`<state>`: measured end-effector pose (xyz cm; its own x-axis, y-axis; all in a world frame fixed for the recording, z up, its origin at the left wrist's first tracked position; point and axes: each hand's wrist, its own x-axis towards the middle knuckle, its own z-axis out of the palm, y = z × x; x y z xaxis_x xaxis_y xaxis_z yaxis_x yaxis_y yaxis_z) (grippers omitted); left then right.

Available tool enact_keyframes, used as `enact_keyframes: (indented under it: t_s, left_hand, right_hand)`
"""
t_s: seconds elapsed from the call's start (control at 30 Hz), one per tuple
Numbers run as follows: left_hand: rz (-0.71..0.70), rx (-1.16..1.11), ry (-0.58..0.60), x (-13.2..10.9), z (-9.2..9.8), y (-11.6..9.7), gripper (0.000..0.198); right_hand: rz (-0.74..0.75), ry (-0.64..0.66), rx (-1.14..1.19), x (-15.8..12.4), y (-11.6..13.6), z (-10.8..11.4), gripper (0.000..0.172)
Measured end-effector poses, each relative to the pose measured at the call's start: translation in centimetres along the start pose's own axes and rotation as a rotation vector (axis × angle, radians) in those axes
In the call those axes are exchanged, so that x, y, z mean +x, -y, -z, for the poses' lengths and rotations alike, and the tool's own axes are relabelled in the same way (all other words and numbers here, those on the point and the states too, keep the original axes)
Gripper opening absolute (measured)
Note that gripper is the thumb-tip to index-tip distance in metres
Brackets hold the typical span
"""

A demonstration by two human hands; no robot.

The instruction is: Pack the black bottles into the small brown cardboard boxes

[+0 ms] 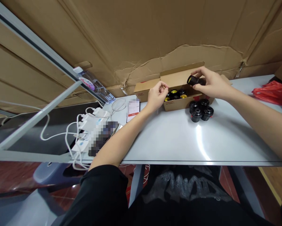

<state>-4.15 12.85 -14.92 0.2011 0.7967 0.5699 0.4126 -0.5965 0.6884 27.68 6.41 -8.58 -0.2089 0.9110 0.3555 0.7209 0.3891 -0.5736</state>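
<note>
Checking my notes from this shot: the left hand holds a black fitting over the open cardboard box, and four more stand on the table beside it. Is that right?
No: the right hand, not the left hand, holds the black fitting over the open cardboard box, as the head view shows. The four fittings on the table are as you said.

One black cylindrical fitting (196, 80) with a gold-coloured end is held horizontally above the far right of an open cardboard carton (176, 74). The carton contains several more fittings (176, 95), loosely packed, gold-coloured ends showing. Four black fittings (200, 110) stand clustered on a white tabletop (169, 135), touching one another, just beside the carton's near right corner, red visible at their bases.
</note>
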Motion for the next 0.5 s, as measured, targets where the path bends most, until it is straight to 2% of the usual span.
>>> enact_keyframes:
  t_s: [0.17,0.33,0.5]
  left_hand:
    - [-0.012,-0.035,-0.003,0.1,-0.2,0.4,0.018]
    - [0.001,-0.056,-0.062,0.3,-0.6,0.8,0.046]
    - [0.062,-0.140,-0.075,0.5,-1.0,0.7,0.051]
  right_hand:
    - [-0.029,0.005,-0.029,0.4,-0.5,0.0,0.055]
    - [-0.024,0.086,-0.115,0.5,-0.3,0.2,0.043]
    - [-0.131,0.187,-0.249,1.2,0.7,0.5,0.033]
